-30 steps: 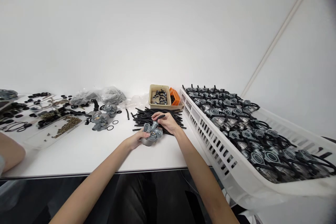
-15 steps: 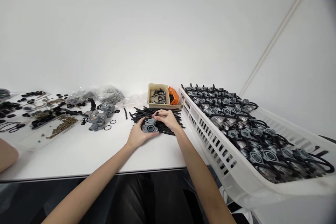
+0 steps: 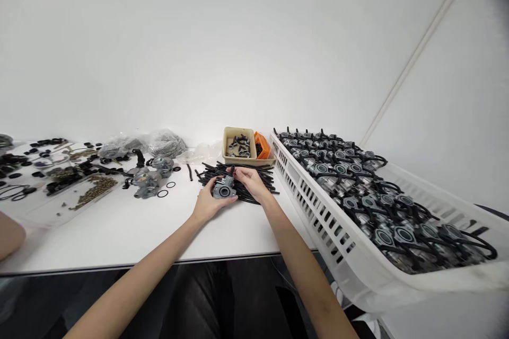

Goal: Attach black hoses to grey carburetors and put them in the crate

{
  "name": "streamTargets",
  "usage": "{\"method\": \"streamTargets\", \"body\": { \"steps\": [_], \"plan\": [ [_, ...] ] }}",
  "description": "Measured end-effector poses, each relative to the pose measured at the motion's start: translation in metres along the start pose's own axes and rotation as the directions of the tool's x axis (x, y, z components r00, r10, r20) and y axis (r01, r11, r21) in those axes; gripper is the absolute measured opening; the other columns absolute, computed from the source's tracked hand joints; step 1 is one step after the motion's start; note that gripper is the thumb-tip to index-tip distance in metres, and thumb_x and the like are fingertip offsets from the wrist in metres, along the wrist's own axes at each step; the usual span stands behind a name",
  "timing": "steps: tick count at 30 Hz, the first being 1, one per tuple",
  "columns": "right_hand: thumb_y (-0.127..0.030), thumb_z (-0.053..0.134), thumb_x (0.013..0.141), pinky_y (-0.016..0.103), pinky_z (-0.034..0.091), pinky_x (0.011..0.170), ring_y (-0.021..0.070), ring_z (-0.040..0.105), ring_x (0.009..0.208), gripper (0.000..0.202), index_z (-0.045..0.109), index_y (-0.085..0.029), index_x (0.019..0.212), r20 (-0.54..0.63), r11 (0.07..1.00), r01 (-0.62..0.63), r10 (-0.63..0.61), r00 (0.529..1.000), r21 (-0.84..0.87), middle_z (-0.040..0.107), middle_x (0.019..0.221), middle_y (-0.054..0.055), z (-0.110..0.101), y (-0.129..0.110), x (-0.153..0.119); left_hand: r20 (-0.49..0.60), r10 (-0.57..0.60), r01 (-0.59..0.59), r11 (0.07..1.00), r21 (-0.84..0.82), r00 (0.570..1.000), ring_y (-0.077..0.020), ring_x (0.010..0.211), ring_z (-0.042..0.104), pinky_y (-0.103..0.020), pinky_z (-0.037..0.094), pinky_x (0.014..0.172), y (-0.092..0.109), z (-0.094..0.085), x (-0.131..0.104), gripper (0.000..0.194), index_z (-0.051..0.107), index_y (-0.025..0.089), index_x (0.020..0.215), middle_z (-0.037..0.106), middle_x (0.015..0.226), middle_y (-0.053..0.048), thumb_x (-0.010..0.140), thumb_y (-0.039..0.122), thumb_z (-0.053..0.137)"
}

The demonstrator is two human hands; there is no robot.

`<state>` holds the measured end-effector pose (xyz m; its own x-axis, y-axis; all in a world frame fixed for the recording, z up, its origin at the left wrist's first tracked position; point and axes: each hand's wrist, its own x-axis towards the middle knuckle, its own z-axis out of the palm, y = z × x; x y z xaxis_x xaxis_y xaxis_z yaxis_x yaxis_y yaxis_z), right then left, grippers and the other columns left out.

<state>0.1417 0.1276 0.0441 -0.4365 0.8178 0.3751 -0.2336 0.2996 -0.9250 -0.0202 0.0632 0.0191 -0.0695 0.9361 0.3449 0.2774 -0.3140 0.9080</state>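
Note:
A grey metal carburetor (image 3: 224, 190) with a round bore sits in my left hand (image 3: 207, 203), whose thumb lies under it and fingers behind. My right hand (image 3: 250, 180) pinches a short black tube (image 3: 231, 170) that stands up at the top of the carburetor. Both hands are just in front of a pile of black hoses (image 3: 210, 170) on the white table. Where the tube meets the metal is too small to make out.
At the right is a white crate (image 3: 338, 228) full of carburetors. Behind the hoses stand a beige bin (image 3: 226, 143) and an orange basket (image 3: 262, 140). Two carburetors (image 3: 146, 183), rings, brass fittings (image 3: 97, 188) and bags lie left. A person's arm (image 3: 10, 235) shows at the left edge.
The carburetor and both hands have shifted slightly left. The black tube at its top now stands more upright, and my right fingertips have moved in behind it.

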Motion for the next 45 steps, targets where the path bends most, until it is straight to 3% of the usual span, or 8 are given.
{"method": "streamTargets", "body": {
  "steps": [12,17,22,28,33,39,43,45],
  "plan": [
    [-0.049,0.068,0.076,0.040,0.041,0.102,0.0231,0.061,0.109,0.040,0.070,-0.022,0.106,-0.005,1.000,-0.006,0.006,1.000,0.017,0.068,0.114,0.006,0.006,-0.003,-0.001,-0.085,-0.028,0.013,0.986,-0.168,0.996,-0.0252,0.096,0.062,-0.038,0.045,0.090,-0.007,0.002,0.005,0.066,0.057,0.017,0.112,0.067,0.104,-0.009,0.055,0.038,0.083],
    [-0.045,0.075,0.069,0.037,0.045,0.098,0.0229,0.059,0.111,0.060,0.060,-0.024,0.123,0.110,0.995,-0.037,0.047,0.993,-0.093,0.060,0.128,0.008,0.015,-0.006,-0.004,-0.080,-0.192,0.154,0.927,-0.343,0.978,-0.0249,0.087,0.062,-0.030,0.052,0.059,-0.014,0.001,0.007,0.063,0.057,0.018,0.109,0.066,0.099,-0.009,0.057,0.045,0.081],
    [-0.044,0.076,0.067,0.036,0.049,0.093,0.0210,0.063,0.101,0.064,0.057,-0.023,0.125,0.054,0.990,-0.047,0.055,0.997,-0.135,0.061,0.125,0.009,0.020,0.002,-0.003,-0.064,-0.229,0.183,0.891,-0.415,0.971,-0.0202,0.072,0.062,-0.026,0.050,0.048,-0.017,0.002,0.007,0.061,0.059,0.017,0.102,0.065,0.090,-0.008,0.061,0.060,0.073],
    [-0.045,0.079,0.059,0.043,0.044,0.101,0.0258,0.062,0.109,0.064,0.065,-0.016,0.114,-0.048,0.997,-0.041,0.038,0.998,-0.061,0.069,0.111,0.011,0.017,0.009,0.000,0.089,-0.316,0.308,0.762,-0.570,0.945,-0.0218,0.063,0.064,-0.029,0.050,0.041,-0.011,0.001,0.009,0.071,0.059,0.020,0.101,0.066,0.086,-0.008,0.072,0.082,0.038],
    [-0.050,0.071,0.068,0.044,0.046,0.096,0.0268,0.063,0.105,0.054,0.068,-0.017,0.111,-0.030,0.999,0.000,-0.001,1.000,-0.036,0.070,0.109,0.010,0.017,0.003,-0.003,0.244,-0.361,0.423,0.587,-0.690,0.900,-0.0216,0.064,0.067,-0.028,0.051,0.045,0.000,-0.002,0.005,0.066,0.060,0.018,0.114,0.070,0.092,-0.011,0.085,0.070,0.031],
    [-0.051,0.061,0.079,0.040,0.047,0.095,0.0244,0.062,0.108,0.054,0.062,-0.018,0.122,0.110,0.977,0.026,-0.003,0.994,-0.210,0.067,0.118,0.010,0.031,0.001,-0.008,0.423,-0.360,0.535,0.315,-0.784,0.832,-0.0284,0.077,0.070,-0.046,0.057,0.070,0.011,-0.003,0.000,0.054,0.062,0.013,0.104,0.072,0.092,-0.013,0.089,0.059,0.038],
    [-0.049,0.048,0.090,0.037,0.039,0.103,0.0207,0.057,0.115,0.043,0.064,-0.021,0.119,0.096,0.863,0.214,-0.191,0.977,-0.458,0.066,0.121,0.007,0.026,-0.002,-0.004,0.423,-0.340,0.528,0.331,-0.782,0.840,-0.0263,0.064,0.069,-0.038,0.057,0.055,0.010,-0.006,0.001,0.049,0.060,0.013,0.108,0.072,0.084,-0.012,0.089,0.054,0.042],
    [-0.045,0.042,0.093,0.035,0.039,0.101,0.0199,0.058,0.111,0.040,0.066,-0.022,0.115,-0.033,0.804,0.204,-0.267,0.963,-0.558,0.068,0.115,0.007,0.015,-0.001,-0.002,0.412,-0.291,0.499,0.372,-0.783,0.863,-0.0260,0.063,0.069,-0.036,0.055,0.049,0.009,-0.008,0.002,0.051,0.057,0.016,0.119,0.072,0.088,-0.012,0.088,0.054,0.043]
  ]
}}
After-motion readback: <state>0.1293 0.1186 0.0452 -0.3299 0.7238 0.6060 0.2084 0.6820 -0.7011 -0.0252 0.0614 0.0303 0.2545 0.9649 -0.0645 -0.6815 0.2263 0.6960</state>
